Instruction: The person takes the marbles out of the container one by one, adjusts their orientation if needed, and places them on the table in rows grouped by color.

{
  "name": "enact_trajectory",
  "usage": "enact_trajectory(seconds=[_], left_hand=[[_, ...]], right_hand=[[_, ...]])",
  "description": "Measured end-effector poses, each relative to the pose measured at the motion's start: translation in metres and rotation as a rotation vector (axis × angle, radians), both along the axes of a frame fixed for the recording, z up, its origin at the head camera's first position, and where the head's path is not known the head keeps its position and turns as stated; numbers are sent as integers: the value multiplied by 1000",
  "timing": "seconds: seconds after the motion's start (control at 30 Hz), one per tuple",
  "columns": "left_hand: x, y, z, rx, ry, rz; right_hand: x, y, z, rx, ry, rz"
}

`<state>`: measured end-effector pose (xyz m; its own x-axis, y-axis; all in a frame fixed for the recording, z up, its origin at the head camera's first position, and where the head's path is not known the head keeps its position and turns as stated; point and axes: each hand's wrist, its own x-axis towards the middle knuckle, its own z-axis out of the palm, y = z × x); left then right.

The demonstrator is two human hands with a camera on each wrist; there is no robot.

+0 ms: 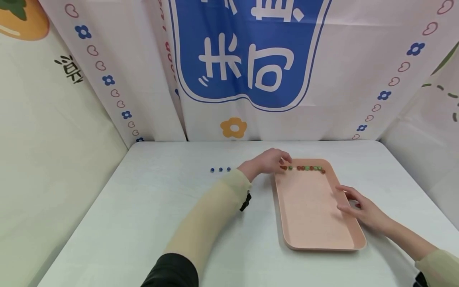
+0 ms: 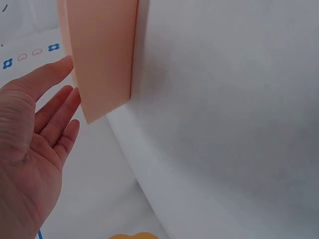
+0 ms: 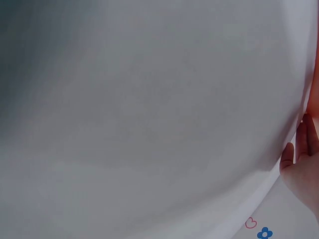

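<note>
My left hand (image 1: 269, 161) reaches over the far left corner of a shallow pink tray (image 1: 312, 215). Its fingertips are at the left end of a row of small red and green beads (image 1: 309, 168) inside the tray's far edge; whether they pinch a bead is hidden. From the left wrist view, thumb and fingers of this hand (image 2: 37, 129) lie at the tray's outer wall (image 2: 102, 55). On the tray's right rim rests my right hand (image 1: 365, 209), thumb and forefinger apart. Only part of that hand (image 3: 301, 169) shows in the right wrist view.
Several small things are about: three dark blue beads (image 1: 220, 170) lie in a row on the white table (image 1: 125, 223), left of the tray. Behind the table hangs a white cloth with a blue printed panel (image 1: 244, 95). White cloth walls (image 1: 53, 159) flank both sides.
</note>
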<state>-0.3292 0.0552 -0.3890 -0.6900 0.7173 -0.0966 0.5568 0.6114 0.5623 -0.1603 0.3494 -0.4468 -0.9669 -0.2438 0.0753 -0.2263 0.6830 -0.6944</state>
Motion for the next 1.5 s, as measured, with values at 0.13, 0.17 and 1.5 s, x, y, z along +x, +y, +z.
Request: enact_trajectory(seconds=[0.13,0.17,1.5], left_hand=[[0,2,-6,-13,17,-16],[0,2,-8,-19,24,-22],[1,15,-30,-138,143,5]], right_hand=[[0,0,-1,-2,6,0],[0,0,-1,-3,9,-1],[0,0,-3,-11,31,3]])
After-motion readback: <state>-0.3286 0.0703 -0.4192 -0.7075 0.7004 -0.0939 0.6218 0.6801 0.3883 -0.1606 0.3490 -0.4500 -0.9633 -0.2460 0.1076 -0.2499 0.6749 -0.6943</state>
